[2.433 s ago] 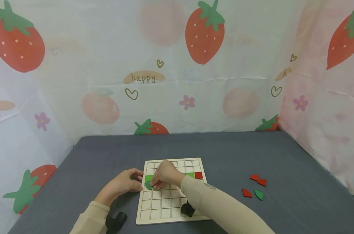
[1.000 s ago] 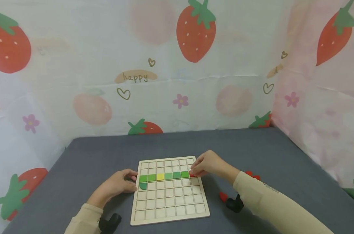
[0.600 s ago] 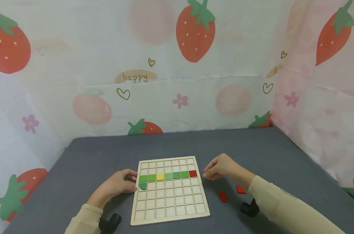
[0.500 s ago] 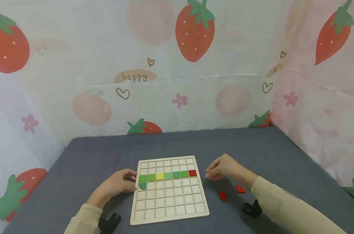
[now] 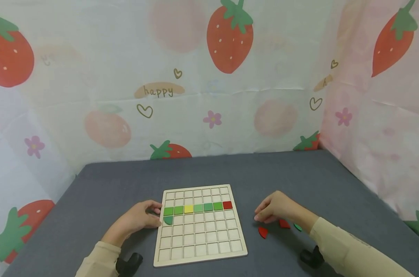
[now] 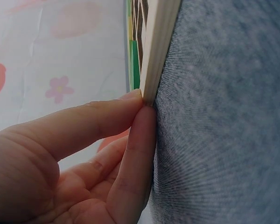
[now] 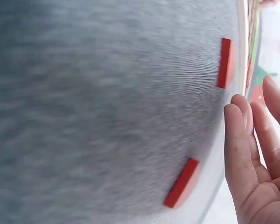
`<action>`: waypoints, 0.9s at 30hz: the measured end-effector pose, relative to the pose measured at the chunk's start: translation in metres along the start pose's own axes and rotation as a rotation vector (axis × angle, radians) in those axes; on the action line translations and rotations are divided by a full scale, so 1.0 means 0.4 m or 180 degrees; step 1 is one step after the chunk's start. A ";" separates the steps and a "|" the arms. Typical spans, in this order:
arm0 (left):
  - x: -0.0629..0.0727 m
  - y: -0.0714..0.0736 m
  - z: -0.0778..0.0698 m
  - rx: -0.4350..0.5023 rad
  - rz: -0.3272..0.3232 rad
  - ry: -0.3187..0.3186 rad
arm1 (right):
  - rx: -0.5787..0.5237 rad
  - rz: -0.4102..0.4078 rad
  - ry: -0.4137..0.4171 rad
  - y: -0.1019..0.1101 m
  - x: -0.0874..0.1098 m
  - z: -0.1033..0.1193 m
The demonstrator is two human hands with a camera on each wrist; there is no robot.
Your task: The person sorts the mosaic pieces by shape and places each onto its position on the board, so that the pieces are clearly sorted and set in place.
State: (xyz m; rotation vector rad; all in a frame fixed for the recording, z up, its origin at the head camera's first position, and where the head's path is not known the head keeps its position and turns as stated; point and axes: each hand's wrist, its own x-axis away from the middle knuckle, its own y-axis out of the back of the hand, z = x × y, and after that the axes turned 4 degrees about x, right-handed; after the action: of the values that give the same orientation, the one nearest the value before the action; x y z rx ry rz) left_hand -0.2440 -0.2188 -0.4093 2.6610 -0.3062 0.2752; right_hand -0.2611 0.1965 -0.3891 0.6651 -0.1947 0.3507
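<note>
At the left edge of the pale wooden grid board (image 5: 200, 242), my left hand (image 5: 141, 215) holds its rim. The left wrist view shows thumb and finger meeting at that edge. My right hand (image 5: 273, 207) hovers right of the board, with nothing between its fingers. Its fingers are nearly straight and the thumb stands apart in the right wrist view. Two red quarter-circle pieces (image 5: 263, 232) lie below the hand on the cloth. A green quarter-circle piece (image 5: 297, 227) shows partly beside the wrist.
Across the board runs a row of green squares (image 5: 178, 210), a yellow square (image 5: 188, 209) and a red square (image 5: 227, 205). A green rounded piece (image 5: 168, 220) sits below the row's left end. Dark grey cloth (image 5: 133, 177) covers the table, with a strawberry-print curtain (image 5: 195, 127) behind.
My right hand has left the rounded piece, passed the red square at the row's right end, and moved right and down towards the loose pieces. My left hand has stayed at the board's edge.
</note>
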 end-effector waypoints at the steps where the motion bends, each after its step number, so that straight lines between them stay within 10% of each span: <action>1: 0.001 0.000 0.001 0.0003 -0.0002 0.0006 | 0.0015 0.0017 -0.0007 0.000 0.003 -0.005; 27: 0.003 -0.004 0.002 0.0005 -0.0100 -0.0048 | 0.0222 0.0285 0.0187 -0.002 0.036 -0.039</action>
State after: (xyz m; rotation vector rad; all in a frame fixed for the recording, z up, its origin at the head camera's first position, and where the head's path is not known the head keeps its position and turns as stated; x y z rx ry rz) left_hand -0.2423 -0.2180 -0.4103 2.6681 -0.2689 0.2458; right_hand -0.2463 0.2095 -0.3976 0.7152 -0.1570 0.4640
